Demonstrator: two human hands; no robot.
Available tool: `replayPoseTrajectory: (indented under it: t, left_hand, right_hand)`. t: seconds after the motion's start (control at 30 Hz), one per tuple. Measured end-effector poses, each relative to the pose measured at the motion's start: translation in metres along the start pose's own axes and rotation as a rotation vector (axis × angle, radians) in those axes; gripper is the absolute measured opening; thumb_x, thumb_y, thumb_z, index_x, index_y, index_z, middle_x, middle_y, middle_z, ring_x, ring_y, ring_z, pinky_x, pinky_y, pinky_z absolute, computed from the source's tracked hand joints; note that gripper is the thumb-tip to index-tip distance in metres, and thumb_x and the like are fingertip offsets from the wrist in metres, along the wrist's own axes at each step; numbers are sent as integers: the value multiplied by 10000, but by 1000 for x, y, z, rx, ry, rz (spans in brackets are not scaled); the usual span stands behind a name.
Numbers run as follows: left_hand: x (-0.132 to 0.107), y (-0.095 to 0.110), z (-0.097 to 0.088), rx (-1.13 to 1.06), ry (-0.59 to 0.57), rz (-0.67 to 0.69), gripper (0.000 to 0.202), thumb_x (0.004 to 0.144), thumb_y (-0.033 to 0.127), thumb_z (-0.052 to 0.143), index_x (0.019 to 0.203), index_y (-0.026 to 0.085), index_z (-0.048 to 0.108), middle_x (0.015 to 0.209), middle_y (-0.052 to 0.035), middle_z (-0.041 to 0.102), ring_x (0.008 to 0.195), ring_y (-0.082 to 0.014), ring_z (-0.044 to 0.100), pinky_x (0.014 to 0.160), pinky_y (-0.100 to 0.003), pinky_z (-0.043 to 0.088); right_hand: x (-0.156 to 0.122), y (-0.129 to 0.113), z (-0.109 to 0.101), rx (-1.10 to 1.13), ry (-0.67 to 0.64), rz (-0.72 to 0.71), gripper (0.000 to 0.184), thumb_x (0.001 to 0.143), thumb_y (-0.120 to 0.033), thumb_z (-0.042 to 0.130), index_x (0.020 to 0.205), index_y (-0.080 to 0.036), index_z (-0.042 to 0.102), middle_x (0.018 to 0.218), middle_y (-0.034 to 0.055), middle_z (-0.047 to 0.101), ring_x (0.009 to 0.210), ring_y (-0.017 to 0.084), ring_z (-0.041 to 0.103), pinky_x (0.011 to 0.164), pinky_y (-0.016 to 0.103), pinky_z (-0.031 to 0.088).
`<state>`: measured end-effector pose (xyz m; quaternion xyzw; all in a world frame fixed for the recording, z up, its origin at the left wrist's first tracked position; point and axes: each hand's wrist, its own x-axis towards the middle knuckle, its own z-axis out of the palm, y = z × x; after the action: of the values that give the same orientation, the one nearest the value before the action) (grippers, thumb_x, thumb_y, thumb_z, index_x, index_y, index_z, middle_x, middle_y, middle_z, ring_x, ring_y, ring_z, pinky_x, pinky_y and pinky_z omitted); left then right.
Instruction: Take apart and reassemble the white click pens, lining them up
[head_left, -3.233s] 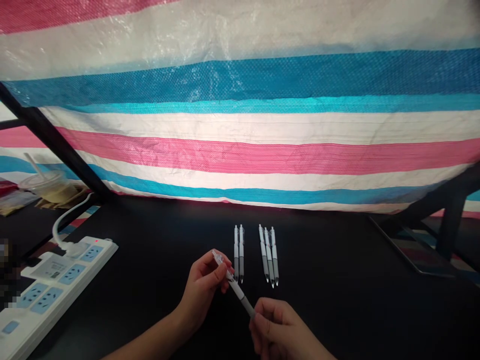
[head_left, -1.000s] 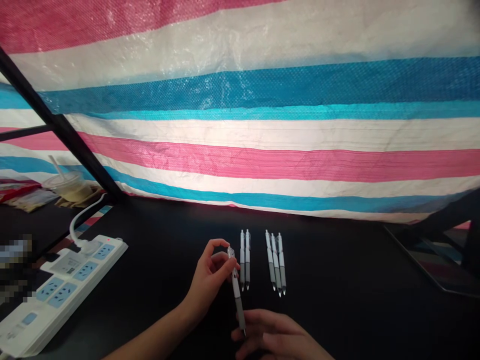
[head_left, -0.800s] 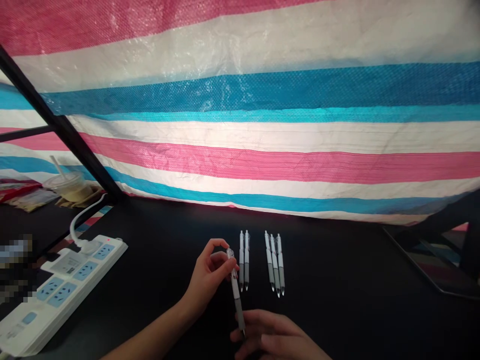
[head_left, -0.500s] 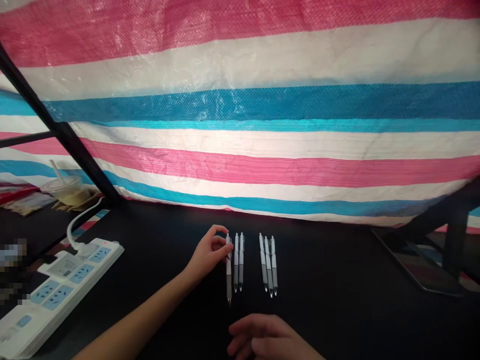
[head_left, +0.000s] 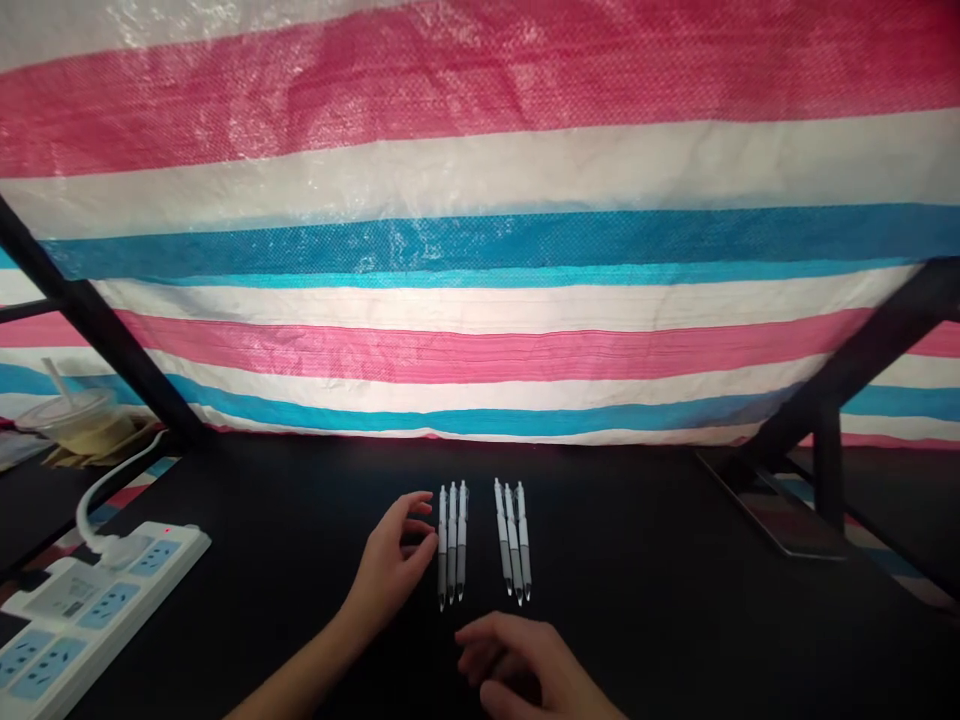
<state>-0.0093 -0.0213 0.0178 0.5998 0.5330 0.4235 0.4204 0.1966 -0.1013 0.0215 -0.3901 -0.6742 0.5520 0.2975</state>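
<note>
Curving beside left trio of pens (head_left: 452, 540): left hand (head_left: 390, 560), fingers half spread, thumb apart, grasping nothing; fingertips close to outermost pen, contact uncertain. Right hand (head_left: 536, 665) nearer viewer, below right trio of pens (head_left: 513, 545), fingers loosely bent, thumb parted from them, grasp vacant. Both trios flat on black tabletop (head_left: 637, 560), white barrels, grey grips, tips toward person, narrow gap between groups. Far left: white power strip (head_left: 112, 600), lidded cup (head_left: 79, 425) beyond. Behind: striped sheet (head_left: 480, 300).
</note>
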Motion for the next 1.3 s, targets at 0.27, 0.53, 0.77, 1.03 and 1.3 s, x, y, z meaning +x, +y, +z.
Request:
replayPoseTrajectory:
  t: [0.27,0.53,0.77,1.03,1.3]
  left_hand:
    - [-38,5,5,-35,85,109,142,829,254,593,967,227,616,843,-24,680,794,-197,655,671,-269,531]
    - [-51,8,13,-112,48,140,66,852,254,567,835,212,615,739,-9,638,623,-148,606,594,-233,501]
    - [-51,12,12,-146,103,129,65,843,252,577,811,218,623,709,9,613,594,-130,586,581,-214,485]
    - [-45,11,0,-165,143,67,99,813,275,622,887,209,629,762,-9,650,590,-147,597,559,-238,510]
    - [-43,10,0,-312,85,-51,294,837,373,608,1092,227,599,851,-20,596,596,-137,538,573,-258,469]
  right_hand:
    - [13,21,-16,-1400,333,-526,345,839,-224,553,1163,-118,606,1179,128,677,1043,309,619,874,442,475]
    - [15,25,-13,-1479,327,-623,224,868,-213,536,1056,-161,647,997,47,735,905,265,625,862,442,420]
    - [20,22,-11,-1347,258,-783,187,845,-65,509,899,-150,666,782,25,701,744,187,602,868,393,467]
    - [7,-9,-17,-960,299,-805,250,912,-124,497,1114,-195,625,754,5,693,659,148,621,713,304,548]
    - [-10,-14,-16,-101,802,-472,160,856,-120,598,898,-272,568,793,18,566,653,168,622,533,296,541]
